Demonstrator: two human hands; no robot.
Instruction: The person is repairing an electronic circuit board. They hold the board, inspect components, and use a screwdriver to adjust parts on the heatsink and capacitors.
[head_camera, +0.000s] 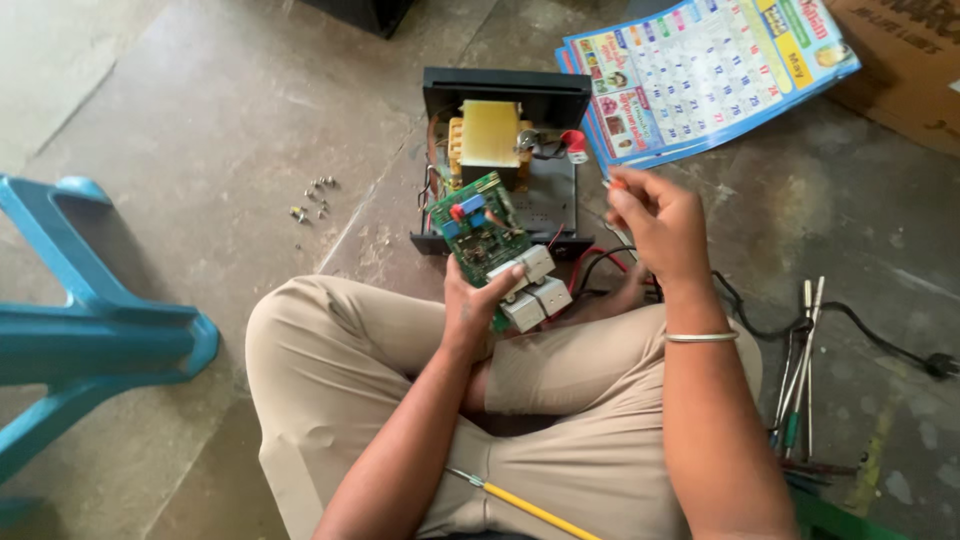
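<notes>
I sit cross-legged on the floor. My left hand (475, 305) grips a green circuit board (478, 225) with white relay blocks (532, 290) and red and blue parts, lifted above an opened black device case (500, 95) holding a yellow-taped transformer (490, 135). Wires run from the board into the case. My right hand (655, 225) is raised to the right of the board, blurred, fingers closed on a small orange-tipped tool (617, 184).
Loose screws (312, 198) lie on the concrete floor to the left. A blue plastic stool (90, 320) stands at far left. A calendar (700, 70) and cardboard box (905, 60) lie top right. Screwdrivers (800, 380) and a black power cord (880, 345) lie at right. A yellow-handled tool (530, 510) rests on my lap.
</notes>
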